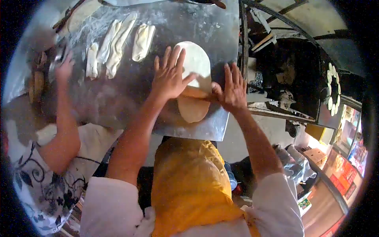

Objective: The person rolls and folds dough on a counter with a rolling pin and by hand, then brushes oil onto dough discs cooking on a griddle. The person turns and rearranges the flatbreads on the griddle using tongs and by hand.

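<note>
A flat oval sheet of dough (195, 59) lies on the metal table, its long side pointing away from me. Across its middle rests a wooden rolling pin (195, 93). My left hand (169, 75) is at the pin's left end, palm down with fingers spread, partly over the dough's left edge. At the right end of the pin, my right hand (233, 89) lies with fingers stretched out beside the dough. Folded dough strips (118, 47) and a shorter folded piece (143, 42) sit further left on the table.
At the left, another person's arm (67, 118) reaches over the metal table (130, 98). Beyond the table's right edge is a dark round surface (290, 71) with a rim. Several pale round pieces (334, 89) form a ring at the far right.
</note>
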Available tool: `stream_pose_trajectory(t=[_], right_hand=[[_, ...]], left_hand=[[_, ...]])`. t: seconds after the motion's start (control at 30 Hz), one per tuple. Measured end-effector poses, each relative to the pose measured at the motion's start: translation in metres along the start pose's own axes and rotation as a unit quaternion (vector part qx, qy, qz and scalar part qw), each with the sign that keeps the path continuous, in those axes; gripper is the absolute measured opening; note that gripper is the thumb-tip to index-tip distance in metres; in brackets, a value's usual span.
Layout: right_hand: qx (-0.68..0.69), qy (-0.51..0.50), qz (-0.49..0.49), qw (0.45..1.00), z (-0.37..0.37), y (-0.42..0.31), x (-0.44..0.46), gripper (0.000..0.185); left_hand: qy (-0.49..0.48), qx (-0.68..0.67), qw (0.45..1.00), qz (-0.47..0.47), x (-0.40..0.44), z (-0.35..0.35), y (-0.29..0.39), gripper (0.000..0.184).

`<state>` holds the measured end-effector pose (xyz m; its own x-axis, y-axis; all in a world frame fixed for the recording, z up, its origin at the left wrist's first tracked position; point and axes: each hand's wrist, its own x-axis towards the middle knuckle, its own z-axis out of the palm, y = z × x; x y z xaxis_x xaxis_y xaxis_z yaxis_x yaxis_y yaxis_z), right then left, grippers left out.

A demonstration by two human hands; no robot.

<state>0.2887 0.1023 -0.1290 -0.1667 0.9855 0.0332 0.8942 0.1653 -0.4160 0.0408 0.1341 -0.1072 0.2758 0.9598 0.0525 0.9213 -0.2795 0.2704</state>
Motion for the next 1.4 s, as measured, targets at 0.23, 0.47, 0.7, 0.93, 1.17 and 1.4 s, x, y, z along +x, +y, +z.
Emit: stream_pose_trajectory(t=[0.23,0.47,0.7,0.93,1.17,1.4], right_hand=[[-0.079,-0.082,-0.042,0.993,-0.018,-0.036,-0.112,0.089],[-0.107,-0.129,-0.067,0.984,-0.022,-0.039,-0.188,0.072],[-0.051,-0.072,-0.104,0.991,-0.03,-0.024,-0.192,0.038],[0.004,-0.17,0.033,0.985,-0.069,-0.003,-0.204,0.032],[0.104,-0.016,0.195,0.975,-0.061,-0.013,-0.204,0.023],[0.189,-0.103,0.266,0.94,-0.045,0.015,-0.243,0.028]], left_hand=[[-0.012,0.001,1.0,0.014,-0.127,0.002,0.028,0.078],[-0.04,0.009,0.999,0.03,-0.211,-0.006,0.052,0.079],[-0.068,-0.019,0.986,0.148,-0.239,-0.013,0.026,0.063],[-0.036,-0.105,0.977,0.181,-0.206,-0.039,0.034,0.05],[-0.095,-0.074,0.956,0.266,-0.16,-0.007,0.041,0.031],[-0.081,-0.192,0.951,0.229,-0.136,-0.017,0.03,0.013]])
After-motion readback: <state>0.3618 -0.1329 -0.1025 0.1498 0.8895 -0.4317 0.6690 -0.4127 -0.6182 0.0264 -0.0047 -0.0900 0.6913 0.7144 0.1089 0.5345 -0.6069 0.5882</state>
